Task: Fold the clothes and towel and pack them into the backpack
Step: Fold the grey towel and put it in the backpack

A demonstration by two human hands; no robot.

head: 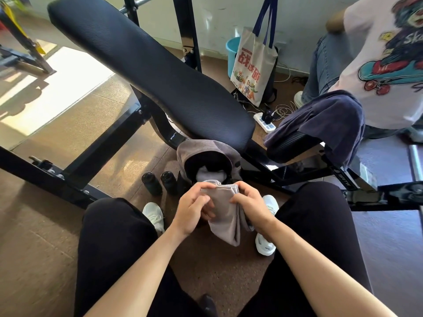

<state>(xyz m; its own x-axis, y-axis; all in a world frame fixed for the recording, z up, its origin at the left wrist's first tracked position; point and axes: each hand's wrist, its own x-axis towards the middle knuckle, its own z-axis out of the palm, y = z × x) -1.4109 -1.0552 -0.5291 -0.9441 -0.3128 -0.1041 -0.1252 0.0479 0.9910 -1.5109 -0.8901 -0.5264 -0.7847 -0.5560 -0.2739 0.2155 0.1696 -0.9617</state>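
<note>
Folded cloth, gripped by fingers of left hand and right hand above open backpack; step judged packing; next, to be lowered inside

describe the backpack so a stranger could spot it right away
Find the long black bench pad slanting across the room. On the floor under its lower end, beside two black bottles, sits the backpack. Unlike the printed tote bag hanging farther back, it is grey-brown and gapes open, with something white inside.

Bottles left of backpack (under bench)
</note>
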